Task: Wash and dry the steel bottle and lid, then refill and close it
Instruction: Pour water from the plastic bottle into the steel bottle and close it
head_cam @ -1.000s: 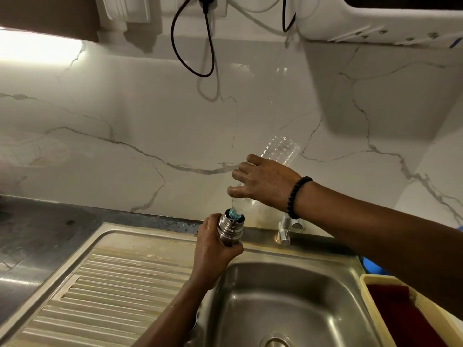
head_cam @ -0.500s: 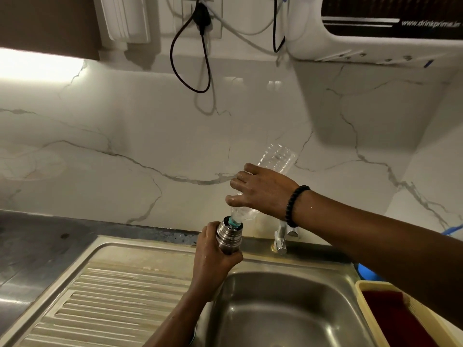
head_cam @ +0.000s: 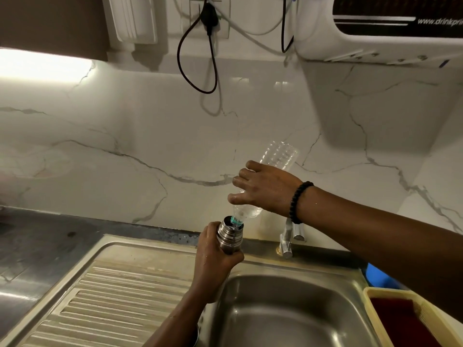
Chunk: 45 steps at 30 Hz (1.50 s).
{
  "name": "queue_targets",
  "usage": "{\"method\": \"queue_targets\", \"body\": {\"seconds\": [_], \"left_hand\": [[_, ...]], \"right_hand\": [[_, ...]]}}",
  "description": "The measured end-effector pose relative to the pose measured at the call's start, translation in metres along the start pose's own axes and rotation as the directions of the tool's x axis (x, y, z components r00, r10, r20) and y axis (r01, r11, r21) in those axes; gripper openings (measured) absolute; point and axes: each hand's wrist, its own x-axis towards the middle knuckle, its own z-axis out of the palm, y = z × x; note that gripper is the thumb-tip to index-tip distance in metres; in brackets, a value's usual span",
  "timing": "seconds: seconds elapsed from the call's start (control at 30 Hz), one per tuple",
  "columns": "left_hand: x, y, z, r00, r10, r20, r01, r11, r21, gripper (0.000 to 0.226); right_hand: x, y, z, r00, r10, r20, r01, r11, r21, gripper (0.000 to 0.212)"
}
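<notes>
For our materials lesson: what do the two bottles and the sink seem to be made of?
Small bottle: likely stainless steel, shiny grey with ribbed bands.
Tilted bottle: probably thin clear plastic; the wall shows through it, and it has moulded ridges.
Sink: looks like brushed steel, dull grey with soft reflections.

"www.drinkpri…" on white water purifier (head_cam: 375,46)
</notes>
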Motion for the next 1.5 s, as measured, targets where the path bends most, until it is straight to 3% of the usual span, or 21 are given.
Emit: {"method": "queue_targets", "body": {"seconds": [0.37,0.47,0.63,0.7,0.77,0.83,0.9,0.97,1.13,1.37,1.5], "left_hand": [[0.002,-0.008,-0.004,0.999,0.008,-0.050,-0.008,1.000,0.007,0.062],[0.003,-0.012,-0.006,0.998,0.016,-0.064,-0.015,1.000,0.010,0.062],[0.007,-0.017,-0.014,0.993,0.000,-0.118,0.000,1.000,0.000,0.062],[0.009,-0.023,-0.018,0.991,-0.022,-0.132,0.022,1.000,0.002,0.060],[0.011,-0.029,-0.023,0.988,-0.043,-0.148,0.045,0.999,0.009,0.059],[0.013,-0.035,-0.028,0.985,-0.060,-0.160,0.063,0.998,0.010,0.058],[0.012,-0.042,-0.033,0.981,-0.081,-0.177,0.084,0.996,0.007,0.057],[0.010,-0.050,-0.038,0.973,-0.113,-0.202,0.114,0.993,-0.010,0.055],[0.003,-0.062,-0.051,0.962,-0.154,-0.225,0.155,0.988,-0.016,0.059],[0.002,-0.081,-0.065,0.947,-0.230,-0.226,0.217,0.973,-0.079,0.060],[0.005,-0.086,-0.074,0.949,-0.277,-0.151,0.262,0.959,-0.109,0.067]], "right_hand": [[0.005,-0.004,0.003,0.999,0.032,-0.028,-0.030,0.998,0.051,0.050],[0.006,-0.011,0.003,0.993,0.115,-0.018,-0.113,0.990,0.084,0.048],[0.007,-0.035,0.006,0.941,0.303,0.150,-0.336,0.882,0.330,0.057],[0.012,-0.047,0.014,0.899,0.372,0.232,-0.439,0.750,0.494,0.069],[0.017,-0.061,0.021,0.839,0.453,0.300,-0.520,0.510,0.685,0.076],[0.022,-0.080,0.028,0.759,0.524,0.386,-0.528,0.148,0.836,0.077],[0.027,-0.108,0.037,0.695,0.525,0.491,-0.417,-0.263,0.870,0.073],[0.032,-0.137,0.044,0.646,0.520,0.559,-0.296,-0.504,0.811,0.069],[0.038,-0.189,0.059,0.570,0.541,0.619,-0.211,-0.631,0.746,0.070],[0.033,-0.197,0.071,0.586,0.496,0.640,-0.208,-0.671,0.711,0.076],[0.030,-0.193,0.072,0.608,0.470,0.640,-0.224,-0.672,0.706,0.080]]}}
